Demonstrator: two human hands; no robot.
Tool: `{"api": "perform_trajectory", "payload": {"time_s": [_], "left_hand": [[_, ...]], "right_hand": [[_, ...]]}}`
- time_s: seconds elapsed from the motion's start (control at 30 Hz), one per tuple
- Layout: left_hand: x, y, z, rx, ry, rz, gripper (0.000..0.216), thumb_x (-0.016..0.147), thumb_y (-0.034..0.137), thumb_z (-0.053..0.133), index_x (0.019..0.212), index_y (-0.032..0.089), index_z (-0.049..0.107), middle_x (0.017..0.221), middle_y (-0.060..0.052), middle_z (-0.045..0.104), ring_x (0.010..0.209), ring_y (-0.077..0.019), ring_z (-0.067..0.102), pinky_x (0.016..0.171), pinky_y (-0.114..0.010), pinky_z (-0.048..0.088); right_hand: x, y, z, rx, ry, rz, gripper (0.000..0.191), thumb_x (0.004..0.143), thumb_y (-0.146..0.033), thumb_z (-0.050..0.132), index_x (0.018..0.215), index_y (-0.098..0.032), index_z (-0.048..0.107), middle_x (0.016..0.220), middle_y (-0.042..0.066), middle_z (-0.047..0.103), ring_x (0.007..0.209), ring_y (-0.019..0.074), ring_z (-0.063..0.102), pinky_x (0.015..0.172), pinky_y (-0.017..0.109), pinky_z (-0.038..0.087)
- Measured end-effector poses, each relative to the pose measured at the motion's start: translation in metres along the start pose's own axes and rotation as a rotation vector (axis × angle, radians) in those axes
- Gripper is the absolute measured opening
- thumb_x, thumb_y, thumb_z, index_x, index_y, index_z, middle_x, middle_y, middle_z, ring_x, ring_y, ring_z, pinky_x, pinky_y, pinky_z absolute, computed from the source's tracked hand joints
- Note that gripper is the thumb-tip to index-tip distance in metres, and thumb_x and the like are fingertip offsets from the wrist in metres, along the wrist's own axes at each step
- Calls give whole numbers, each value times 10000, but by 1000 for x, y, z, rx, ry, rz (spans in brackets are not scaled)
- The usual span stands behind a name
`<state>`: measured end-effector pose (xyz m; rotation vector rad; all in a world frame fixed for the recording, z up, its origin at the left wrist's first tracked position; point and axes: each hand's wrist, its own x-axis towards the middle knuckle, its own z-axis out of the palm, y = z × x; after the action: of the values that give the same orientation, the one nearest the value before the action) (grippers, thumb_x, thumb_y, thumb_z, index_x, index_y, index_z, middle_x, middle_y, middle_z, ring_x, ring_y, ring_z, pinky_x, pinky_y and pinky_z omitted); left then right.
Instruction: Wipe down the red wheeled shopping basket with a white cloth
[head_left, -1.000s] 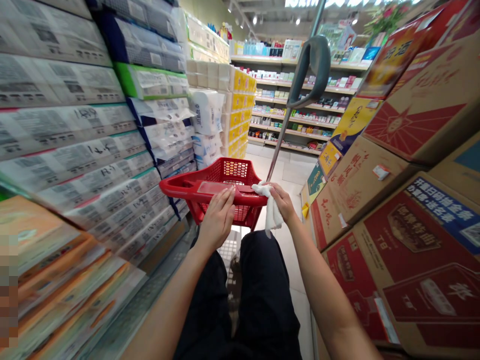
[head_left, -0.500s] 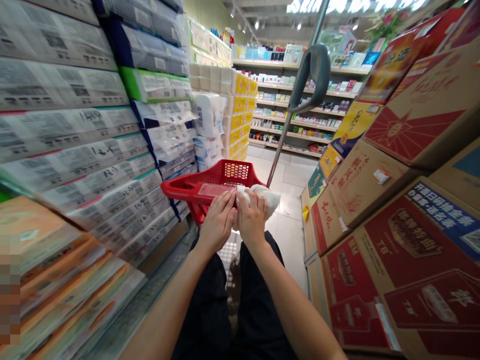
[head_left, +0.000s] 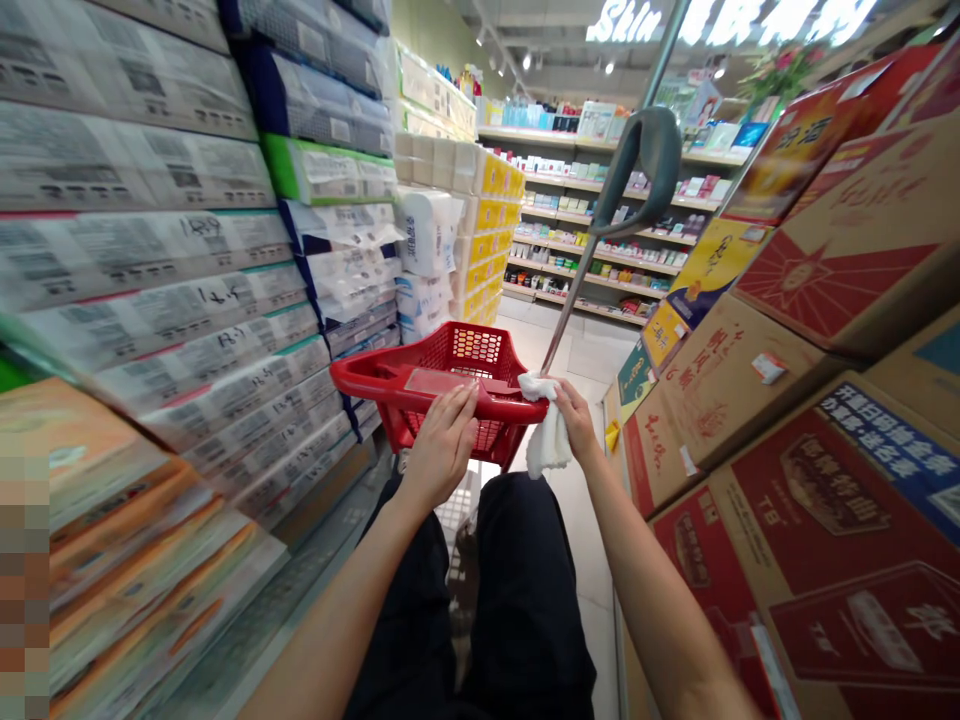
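A red plastic shopping basket (head_left: 495,440) with perforated walls and a thick rim stands before my knees. My left hand (head_left: 444,445) holds its near rim beside the pale red panel, fingers laid over the top and the thumb side lower down. At the rim's right corner my right hand (head_left: 576,418) is closed on a white cloth (head_left: 550,440). Part of the cloth lies over the corner and the rest hangs below it. The right fingertips are partly hidden behind the cloth.
Tall stacks of wrapped paper packs (head_left: 187,240) line the left side. Cardboard cartons (head_left: 757,390) are piled on the right. A slanted metal pole with a grey loop handle (head_left: 637,170) rises behind the basket. Farther back are stocked shelves (head_left: 577,215).
My right hand has moved right with the cloth, from beside my left hand to the basket's corner. The cloth now hangs down. My left hand stays on the rim.
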<state>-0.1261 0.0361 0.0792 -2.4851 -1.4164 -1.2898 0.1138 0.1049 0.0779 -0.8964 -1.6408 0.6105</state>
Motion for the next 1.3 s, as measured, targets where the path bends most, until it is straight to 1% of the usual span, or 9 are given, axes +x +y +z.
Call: {"api": "perform_trajectory", "payload": {"time_s": [0.1, 0.23, 0.47, 0.6, 0.8, 0.97, 1.1, 1.2, 1.3], "left_hand": [[0, 1, 0, -3, 6, -2, 500, 1035, 300, 259, 1514, 178, 337, 1526, -102, 436, 1442, -210, 338, 1210, -477, 253], [0, 0, 1, -15, 24, 6, 496, 1035, 295, 256, 1505, 165, 349, 1521, -108, 440, 1438, -207, 343, 1206, -476, 258], [0, -1, 2, -23, 18, -7, 493, 1034, 300, 250, 1495, 168, 365, 1534, -105, 424, 1444, -201, 335, 1211, -473, 248], [0, 0, 0, -29, 12, 5, 497, 1035, 312, 250, 1500, 171, 357, 1535, -102, 423, 1445, -199, 332, 1211, -465, 247], [0, 1, -1, -11, -8, -17, 506, 1037, 313, 229, 1515, 183, 333, 1544, -91, 411, 1453, -210, 320, 1210, -474, 236], [0, 1, 1, -17, 11, 0, 503, 1035, 312, 246, 1507, 172, 348, 1533, -92, 425, 1443, -205, 332, 1215, -455, 236], [-1, 1, 1, -25, 12, -18, 503, 1037, 324, 240, 1510, 188, 345, 1535, -84, 424, 1444, -212, 331, 1213, -474, 236], [-2, 0, 0, -25, 2, -17, 503, 1039, 325, 235, 1511, 187, 342, 1541, -83, 417, 1450, -212, 322, 1213, -478, 233], [-2, -2, 0, -26, -2, -5, 505, 1039, 320, 231, 1516, 184, 328, 1544, -90, 412, 1449, -208, 324, 1212, -480, 238]], "right_hand": [[-4, -5, 16, 0, 159, 49, 353, 967, -482, 421, 1064, -216, 632, 1103, 64, 683, 1063, 227, 613, 971, 382, 466], [-30, -29, 51, -364, 345, -62, 289, 992, -387, 409, 1059, -223, 637, 1190, 100, 618, 1180, 252, 515, 1063, 455, 376], [-46, -62, 114, -725, 197, -159, 304, 971, -265, 463, 1245, -249, 591, 1366, 94, 554, 1282, 308, 409, 1098, 513, 300], [-48, -50, 104, -730, 175, -254, 312, 985, -266, 454, 1265, -277, 592, 1356, 64, 578, 1263, 273, 450, 1098, 460, 318], [-31, -18, 38, -531, 183, -250, 270, 1000, -331, 408, 1136, -239, 622, 1188, 81, 639, 1152, 241, 537, 1023, 427, 398], [6, 4, -1, -211, -79, -88, 337, 970, -476, 428, 1053, -221, 632, 1104, 58, 671, 1059, 220, 593, 961, 366, 445], [3, 0, 10, -132, 26, 4, 356, 973, -497, 396, 1017, -222, 618, 1026, 37, 680, 973, 206, 612, 887, 328, 469], [-16, -20, 41, -346, 313, -33, 325, 994, -436, 367, 994, -219, 610, 995, 64, 648, 990, 228, 569, 927, 378, 445], [-32, -44, 76, -601, 371, -102, 269, 998, -344, 391, 1088, -228, 617, 1103, 108, 622, 1098, 268, 511, 1014, 467, 377]]}}
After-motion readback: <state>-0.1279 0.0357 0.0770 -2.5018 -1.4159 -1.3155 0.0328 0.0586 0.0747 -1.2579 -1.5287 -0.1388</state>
